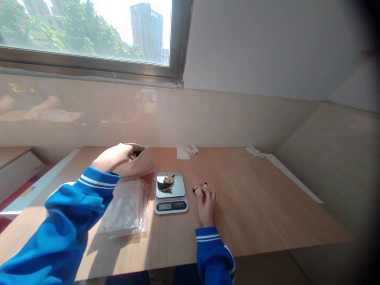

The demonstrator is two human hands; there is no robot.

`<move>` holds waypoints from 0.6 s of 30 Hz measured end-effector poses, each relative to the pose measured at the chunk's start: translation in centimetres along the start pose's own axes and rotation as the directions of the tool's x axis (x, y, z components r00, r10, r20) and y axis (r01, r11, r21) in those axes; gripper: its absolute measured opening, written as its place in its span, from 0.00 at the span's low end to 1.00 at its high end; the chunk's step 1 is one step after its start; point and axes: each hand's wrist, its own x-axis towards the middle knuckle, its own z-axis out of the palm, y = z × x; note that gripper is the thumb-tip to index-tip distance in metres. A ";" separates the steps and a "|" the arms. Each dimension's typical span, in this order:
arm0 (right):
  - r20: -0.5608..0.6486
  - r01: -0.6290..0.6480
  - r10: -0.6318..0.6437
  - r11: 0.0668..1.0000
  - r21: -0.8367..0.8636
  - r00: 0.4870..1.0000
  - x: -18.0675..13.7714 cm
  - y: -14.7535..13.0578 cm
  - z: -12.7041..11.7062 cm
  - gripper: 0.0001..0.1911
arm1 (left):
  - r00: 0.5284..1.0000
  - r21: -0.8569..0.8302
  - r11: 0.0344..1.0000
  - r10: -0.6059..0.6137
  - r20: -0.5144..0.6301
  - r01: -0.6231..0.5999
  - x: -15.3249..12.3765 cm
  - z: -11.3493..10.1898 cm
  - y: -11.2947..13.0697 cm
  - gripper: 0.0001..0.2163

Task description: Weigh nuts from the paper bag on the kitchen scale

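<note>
My left hand is at the mouth of a pinkish-tan bag, its fingers curled over the rim and partly inside. Dark and pale pieces show in the opening; the fingertips are partly hidden. My right hand rests on the table, fingers closed around dried, pale-and-black fungus-like pieces. Between the hands stands a digital kitchen scale, with several similar dried pieces on its plate. The digits on its display are too faint to read.
Clear zip bags with red seals lie in a stack left of the scale. At the table's back are a white paper with a crumpled tissue and another crumpled tissue. A tiled wall and window stand behind the wooden table.
</note>
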 end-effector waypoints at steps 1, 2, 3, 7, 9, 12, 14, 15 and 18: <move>0.000 -0.002 0.002 1.000 0.004 1.000 0.0 0.0 0.0 0.16 | 0.999 0.023 1.000 -0.006 0.042 0.005 0.0 -0.5 0.1 0.08; -0.002 -0.006 0.006 1.000 0.007 1.000 0.0 0.0 0.0 0.16 | 0.996 0.053 0.998 -0.021 0.082 0.017 0.1 -1.1 0.3 0.07; -0.006 -0.010 0.010 1.000 0.010 1.000 0.0 0.0 0.0 0.16 | 0.992 0.094 0.995 -0.049 0.117 0.038 0.1 -1.7 0.6 0.07; -0.018 -0.016 0.016 1.000 0.018 1.000 0.1 -0.2 -0.1 0.15 | 0.985 0.235 0.957 -0.171 -0.025 0.172 0.2 -4.1 2.2 0.07; -0.019 -0.014 0.014 1.000 0.017 1.000 0.1 -0.2 -0.1 0.15 | 0.978 0.231 0.965 -0.080 -0.193 0.125 -0.1 -4.9 3.3 0.10; -0.023 -0.018 0.019 1.000 0.018 1.000 0.1 -0.2 -0.2 0.14 | 0.948 0.053 0.999 0.021 -0.316 -0.004 -0.8 -4.5 5.4 0.12; -0.020 -0.024 0.024 0.999 0.022 1.000 0.1 -0.2 -0.3 0.13 | 0.969 -0.247 0.968 -0.029 -0.246 -0.034 -1.3 -2.5 6.8 0.15; -0.018 -0.025 0.026 0.999 0.024 1.000 0.1 -0.2 -0.3 0.13 | 0.982 -0.372 0.928 -0.057 -0.177 -0.013 -1.6 -1.0 7.5 0.16; -0.021 -0.027 0.027 0.999 0.024 0.999 0.1 -0.2 -0.3 0.13 | 0.996 -0.570 0.817 -0.056 0.075 0.089 -2.4 5.1 8.9 0.17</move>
